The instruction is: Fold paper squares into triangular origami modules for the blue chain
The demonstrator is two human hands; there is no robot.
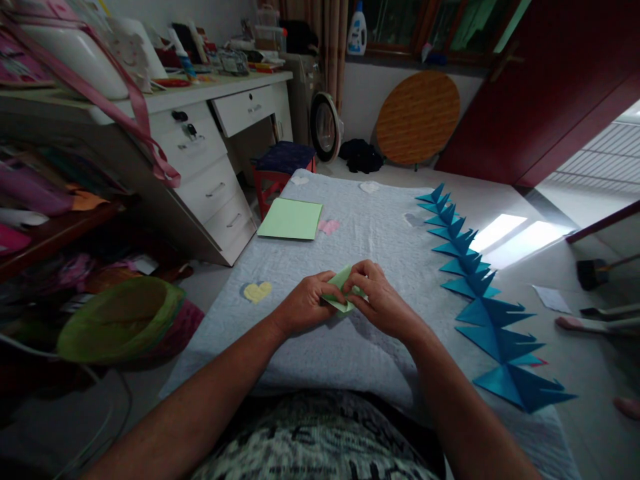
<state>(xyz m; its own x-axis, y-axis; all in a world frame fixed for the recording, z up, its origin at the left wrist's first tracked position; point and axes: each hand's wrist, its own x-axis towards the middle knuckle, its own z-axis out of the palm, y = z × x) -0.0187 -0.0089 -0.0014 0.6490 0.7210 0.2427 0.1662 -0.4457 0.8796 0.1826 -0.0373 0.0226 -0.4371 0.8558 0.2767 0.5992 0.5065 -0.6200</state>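
A small folded piece of light green paper [342, 277] is held between both hands above the cloth-covered table. My left hand [310, 300] grips its left side, thumb and fingers pinched together. On the right side, my right hand [375, 293] pinches the paper, its fingertips close to the left hand's. Parts of the folds are hidden behind the fingers. Farther back on the left lies a stack of light green square paper [291, 219]. Along the right edge of the table stands a row of several blue folded paper cranes [493, 333].
The table wears a pale blue cloth [370, 227] with heart patches. To the left are a white desk [200, 153] with drawers and a green-lined bin [125, 320]. A red stool [280, 167] stands past the far left corner. A round wooden tabletop [419, 119] leans against the wall.
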